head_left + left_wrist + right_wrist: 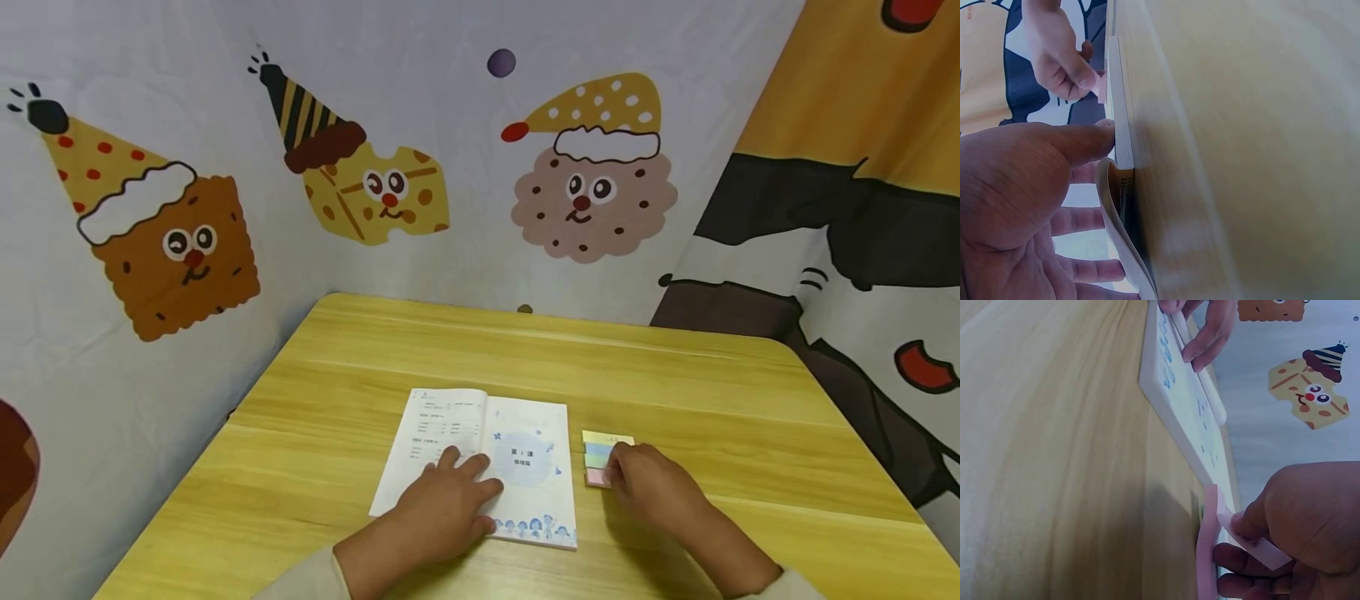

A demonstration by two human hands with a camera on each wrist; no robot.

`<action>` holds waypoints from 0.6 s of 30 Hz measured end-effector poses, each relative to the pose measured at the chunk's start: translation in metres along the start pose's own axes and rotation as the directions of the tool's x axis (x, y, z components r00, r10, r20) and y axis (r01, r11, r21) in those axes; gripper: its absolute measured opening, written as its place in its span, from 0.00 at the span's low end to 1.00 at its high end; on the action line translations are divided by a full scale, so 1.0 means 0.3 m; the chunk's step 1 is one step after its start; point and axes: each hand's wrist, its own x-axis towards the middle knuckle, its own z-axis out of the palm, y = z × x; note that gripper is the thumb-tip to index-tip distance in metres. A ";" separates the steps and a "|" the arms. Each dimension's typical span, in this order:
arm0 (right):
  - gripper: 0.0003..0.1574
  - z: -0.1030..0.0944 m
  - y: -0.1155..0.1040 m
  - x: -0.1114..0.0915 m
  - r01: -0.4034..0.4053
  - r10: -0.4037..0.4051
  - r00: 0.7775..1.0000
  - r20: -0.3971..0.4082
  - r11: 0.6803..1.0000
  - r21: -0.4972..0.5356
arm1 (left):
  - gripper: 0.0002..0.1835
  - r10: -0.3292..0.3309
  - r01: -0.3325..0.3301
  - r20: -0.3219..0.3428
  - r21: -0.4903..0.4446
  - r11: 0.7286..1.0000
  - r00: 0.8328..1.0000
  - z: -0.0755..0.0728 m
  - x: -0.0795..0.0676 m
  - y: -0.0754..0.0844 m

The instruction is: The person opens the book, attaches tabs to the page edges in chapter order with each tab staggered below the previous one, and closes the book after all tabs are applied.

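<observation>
An open book [536, 417] lies on the table, with printed lines on its left page and a pale blue circle on its right. Spread across the two pages near the spine, my left hand [446, 508] rests with fingers extended. Right of the book is a set of sticky notes [597, 451] in yellow, blue, green and pink bands. My right hand [656, 483] is over its right side. In the right wrist view, thumb and fingers pinch a pink sticky note [1266, 552], lifted at an angle from the pink pad [1208, 544]; its far end still meets the pad.
The wooden table [360, 350] has rounded far corners. Behind it hangs a white cloth backdrop [465, 275] with cartoon biscuits and cheese in party hats. Another patterned cloth [847, 242] hangs at the right.
</observation>
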 end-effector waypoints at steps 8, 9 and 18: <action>0.09 -0.039 -0.021 -0.011 -0.056 0.049 0.996 0.078 0.995 0.078 | 0.23 0.002 -0.002 -0.003 0.002 1.000 1.000 0.000 0.003 0.002; 0.10 -0.043 -0.022 -0.011 -0.069 0.060 0.993 0.097 0.993 0.091 | 0.23 0.002 -0.002 -0.003 0.002 1.000 1.000 0.000 0.004 0.002; 0.16 -0.068 -0.022 -0.011 -0.105 0.082 0.983 0.161 0.985 0.134 | 0.22 0.002 -0.002 -0.006 0.012 1.000 1.000 0.002 0.003 0.001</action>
